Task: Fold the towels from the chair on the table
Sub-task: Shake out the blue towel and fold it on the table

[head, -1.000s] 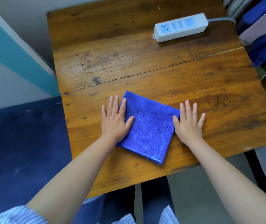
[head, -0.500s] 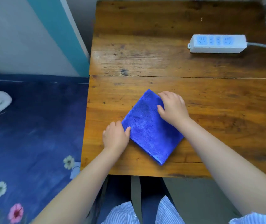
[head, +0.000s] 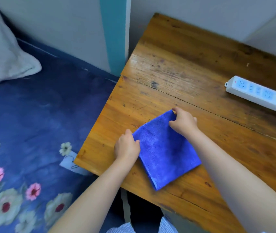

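Observation:
A folded blue towel (head: 165, 153) lies as a diamond on the wooden table (head: 175, 76), near its front left corner. My left hand (head: 126, 147) grips the towel's left corner, fingers curled under the edge and thumb on top. My right hand (head: 183, 122) pinches the towel's far corner with curled fingers. The chair and any other towels are out of view.
A white power strip (head: 255, 92) with its cord lies at the table's right side. Left of the table is a bed with a dark blue flowered sheet (head: 33, 132) and a pale pillow (head: 2, 54). A wall with a teal stripe (head: 113, 31) stands behind.
A second ago both hands lay flat beside the towel; they have since curled onto its left and far corners. My head has turned left, bringing the bed into view.

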Demonstrator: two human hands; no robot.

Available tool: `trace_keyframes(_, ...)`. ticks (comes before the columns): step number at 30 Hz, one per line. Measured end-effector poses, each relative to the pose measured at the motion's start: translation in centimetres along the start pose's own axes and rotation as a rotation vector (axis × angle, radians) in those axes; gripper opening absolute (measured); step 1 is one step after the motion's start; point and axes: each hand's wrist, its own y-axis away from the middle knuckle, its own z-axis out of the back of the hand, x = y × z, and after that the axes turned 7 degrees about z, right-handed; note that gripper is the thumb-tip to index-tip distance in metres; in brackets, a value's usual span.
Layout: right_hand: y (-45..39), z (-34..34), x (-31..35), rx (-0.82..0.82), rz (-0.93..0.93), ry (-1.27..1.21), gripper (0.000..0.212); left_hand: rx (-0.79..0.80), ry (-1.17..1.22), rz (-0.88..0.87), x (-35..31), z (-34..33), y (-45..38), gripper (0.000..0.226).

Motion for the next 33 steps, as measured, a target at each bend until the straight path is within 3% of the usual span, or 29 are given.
trace_keyframes(4,-0.2,0.5,0.1,0.003,-0.029,-0.094,0.020,0.016,0.286,0.057,0.0,-0.7,0.4,0.019)
trace_keyframes(6,0.0,0.9,0.2,-0.005,-0.031,-0.222,0.015,0.029,0.423,0.107,0.3,-0.5,0.5,0.029)
trace_keyframes(8,0.7,1.2,0.8,-0.012,-0.016,-0.344,0.014,0.076,0.467,0.161,1.1,-0.1,0.6,0.045)
trace_keyframes(9,1.4,1.3,1.4,-0.013,0.008,-0.399,0.015,0.113,0.485,0.183,1.7,0.2,0.7,0.045)
trace_keyframes(12,3.5,1.0,3.6,-0.017,0.106,-0.524,0.029,0.186,0.525,0.190,4.0,1.6,1.6,0.016)
trace_keyframes(15,5.7,0.6,6.4,-0.001,0.238,-0.561,0.031,0.167,0.530,0.150,7.1,3.5,3.1,0.030)
trace_keyframes(22,15.5,-3.3,15.1,0.105,0.604,-0.521,0.036,-0.215,0.585,0.134,20.0,9.0,12.1,0.008)
trace_keyframes(26,22.9,-6.2,20.5,0.242,0.816,-0.552,0.039,-0.466,0.622,0.138,28.5,11.1,19.4,0.013)
trace_keyframes(29,27.9,-7.5,24.5,0.346,0.938,-0.593,0.041,-0.591,0.817,0.106,33.8,12.3,24.4,0.028)
trace_keyframes(33,36.6,-11.0,30.5,0.532,1.089,-0.612,0.041,-0.805,1.025,0.228,41.6,13.3,32.4,0.038)
